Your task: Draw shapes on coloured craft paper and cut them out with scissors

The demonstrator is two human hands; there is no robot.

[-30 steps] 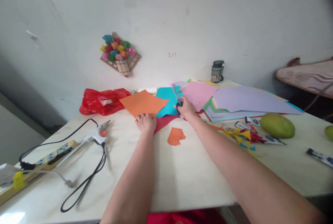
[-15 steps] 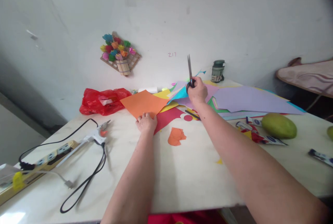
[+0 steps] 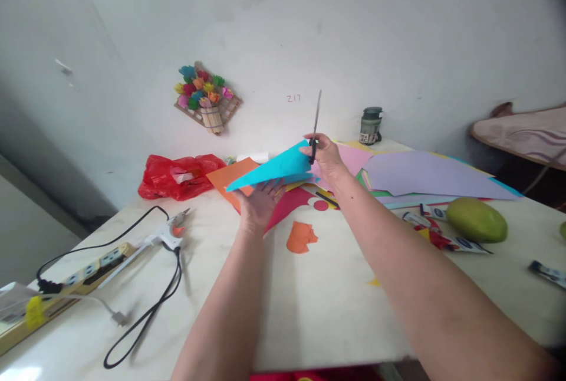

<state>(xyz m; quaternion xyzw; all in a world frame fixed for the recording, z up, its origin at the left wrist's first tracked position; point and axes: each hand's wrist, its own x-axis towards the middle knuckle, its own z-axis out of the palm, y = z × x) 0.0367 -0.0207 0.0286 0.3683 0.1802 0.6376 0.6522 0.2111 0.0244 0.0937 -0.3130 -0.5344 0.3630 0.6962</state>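
A sheet of bright blue paper (image 3: 274,166) is raised at a slant above the pile. My right hand (image 3: 327,160) pinches its upper right end and also grips scissors (image 3: 316,124), whose blades point up. Below the sheet's lower edge, my left hand (image 3: 259,207) has its palm up and fingers spread, reaching under the paper; whether it bears any weight I cannot tell. Orange paper (image 3: 239,170) lies partly hidden behind the blue sheet. Red paper (image 3: 287,207) rests to the right of my left hand. Nearer me are orange cut pieces (image 3: 301,237).
On the left are a glue gun (image 3: 170,230), its looped cord and a power strip (image 3: 84,278). A red plastic bag (image 3: 177,177) sits at the back left. To the right lie lilac sheets (image 3: 424,174), tubes (image 3: 469,245) and a green mango-like fruit (image 3: 476,219). A jar (image 3: 370,125) stands by the wall.
My right hand has lifted the blue paper off the pile and brought it left, scissors still in hand. My left hand has come off the orange paper and turned palm up beneath the blue sheet.
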